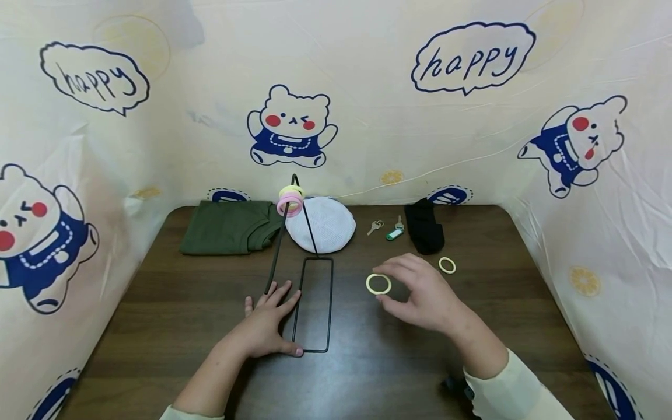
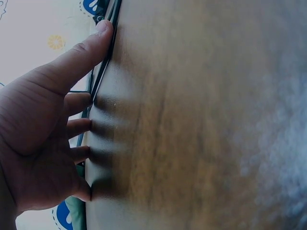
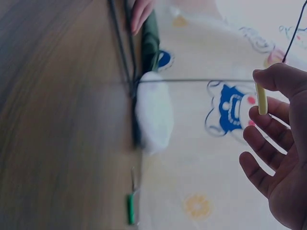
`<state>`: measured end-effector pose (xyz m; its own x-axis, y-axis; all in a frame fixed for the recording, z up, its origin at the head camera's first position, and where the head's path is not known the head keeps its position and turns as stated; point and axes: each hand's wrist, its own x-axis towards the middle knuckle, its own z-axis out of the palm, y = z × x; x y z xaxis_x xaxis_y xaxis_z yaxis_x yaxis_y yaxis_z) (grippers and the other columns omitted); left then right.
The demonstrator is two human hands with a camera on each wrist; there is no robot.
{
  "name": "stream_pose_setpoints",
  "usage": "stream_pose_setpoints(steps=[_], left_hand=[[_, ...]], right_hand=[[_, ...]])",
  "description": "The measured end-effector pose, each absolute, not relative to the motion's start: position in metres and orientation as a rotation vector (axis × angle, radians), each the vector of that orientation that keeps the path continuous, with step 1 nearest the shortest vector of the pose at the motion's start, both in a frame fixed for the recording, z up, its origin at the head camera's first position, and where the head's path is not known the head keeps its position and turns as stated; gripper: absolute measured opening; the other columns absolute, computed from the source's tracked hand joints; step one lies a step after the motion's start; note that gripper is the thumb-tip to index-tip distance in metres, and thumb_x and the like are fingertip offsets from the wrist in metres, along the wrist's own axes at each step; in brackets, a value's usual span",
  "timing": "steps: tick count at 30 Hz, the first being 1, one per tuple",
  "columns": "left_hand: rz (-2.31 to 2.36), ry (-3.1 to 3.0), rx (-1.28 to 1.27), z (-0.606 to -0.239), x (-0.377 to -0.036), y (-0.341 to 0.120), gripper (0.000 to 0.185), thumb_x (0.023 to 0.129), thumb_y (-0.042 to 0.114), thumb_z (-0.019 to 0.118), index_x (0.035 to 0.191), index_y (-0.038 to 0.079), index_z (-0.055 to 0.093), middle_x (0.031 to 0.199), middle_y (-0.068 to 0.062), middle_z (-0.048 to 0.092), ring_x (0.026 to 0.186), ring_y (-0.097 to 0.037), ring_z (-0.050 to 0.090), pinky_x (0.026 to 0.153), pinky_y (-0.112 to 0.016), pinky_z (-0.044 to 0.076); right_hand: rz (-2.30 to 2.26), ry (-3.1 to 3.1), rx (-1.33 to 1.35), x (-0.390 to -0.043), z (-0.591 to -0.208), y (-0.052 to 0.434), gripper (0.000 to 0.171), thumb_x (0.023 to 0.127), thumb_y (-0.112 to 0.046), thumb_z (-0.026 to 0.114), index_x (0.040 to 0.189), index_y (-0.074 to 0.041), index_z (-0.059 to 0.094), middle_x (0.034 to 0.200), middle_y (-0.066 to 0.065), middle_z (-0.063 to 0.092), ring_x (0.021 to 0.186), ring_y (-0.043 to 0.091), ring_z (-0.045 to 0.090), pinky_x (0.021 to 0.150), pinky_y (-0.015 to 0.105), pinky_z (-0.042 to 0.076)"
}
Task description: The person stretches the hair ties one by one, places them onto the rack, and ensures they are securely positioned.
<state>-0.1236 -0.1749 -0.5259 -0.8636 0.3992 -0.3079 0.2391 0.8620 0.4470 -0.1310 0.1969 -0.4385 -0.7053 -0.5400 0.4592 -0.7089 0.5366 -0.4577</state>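
Note:
My right hand [image 1: 422, 294] pinches a pale yellow ring [image 3: 262, 100] between thumb and index finger, raised above the table; its other fingers spread loosely in the right wrist view. To its left stands a black wire stand [image 1: 331, 306] with a rectangular base and a tall peaked top. Pink rings [image 1: 279, 205] and a yellow ring [image 1: 291, 188] hang near that peak. My left hand [image 1: 262, 331] lies at the left side of the base, thumb on its near corner and fingertips down on the table. Another yellow ring [image 1: 448, 272] rests on the table beyond my right hand.
Along the back edge are a folded green cloth [image 1: 226, 230], a white round knitted piece [image 1: 328, 227], small keys [image 1: 375, 227], a key with a green tag [image 1: 395, 234] and a black cloth [image 1: 424, 227]. Printed fabric walls [image 1: 367, 146] enclose the table.

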Motion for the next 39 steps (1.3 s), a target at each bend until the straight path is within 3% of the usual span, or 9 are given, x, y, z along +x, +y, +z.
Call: stream_pose_setpoints(steps=[11, 22, 29, 39], left_hand=[[0.556, 2.639, 0.451, -0.522, -0.123, -0.172, 0.125, 0.061, 0.072, 0.088, 0.164, 0.026, 0.034, 0.174, -0.005, 0.013, 0.159, -0.038, -0.003, 0.108, -0.084, -0.003], [0.531, 2.635, 0.433, -0.522, -0.125, -0.172, 0.125, 0.061, 0.073, 0.088, 0.164, 0.027, 0.035, 0.174, -0.005, 0.014, 0.159, -0.039, -0.002, 0.109, -0.083, -0.002], [0.603, 2.641, 0.459, -0.523, -0.122, -0.174, 0.121, 0.06, 0.068, 0.092, 0.161, 0.026, 0.041, 0.173, -0.008, 0.017, 0.158, -0.042, 0.0, 0.106, -0.085, -0.002], [0.721, 2.651, 0.514, -0.52, -0.119, -0.174, 0.125, 0.062, 0.06, 0.096, 0.164, 0.027, 0.032, 0.174, -0.004, 0.008, 0.158, -0.04, -0.001, 0.102, -0.086, -0.008]], right_hand=[[0.976, -2.306, 1.177, -0.124, -0.411, 0.158, 0.041, 0.083, -0.025, 0.084, 0.122, -0.014, 0.074, 0.119, -0.005, 0.07, 0.111, 0.012, 0.063, 0.097, 0.037, 0.05], [0.984, -2.025, 1.31, -0.112, -0.376, 0.115, 0.039, 0.081, -0.021, 0.086, 0.117, -0.011, 0.076, 0.112, 0.0, 0.071, 0.102, 0.015, 0.065, 0.088, 0.033, 0.052], [0.975, -1.878, 1.377, -0.105, -0.358, 0.093, 0.039, 0.082, -0.018, 0.084, 0.119, -0.009, 0.076, 0.11, 0.003, 0.072, 0.102, 0.018, 0.066, 0.092, 0.033, 0.053], [0.984, -1.791, 1.369, -0.106, -0.343, 0.069, 0.036, 0.084, -0.016, 0.08, 0.117, -0.005, 0.075, 0.109, 0.005, 0.072, 0.101, 0.016, 0.066, 0.093, 0.029, 0.052]])
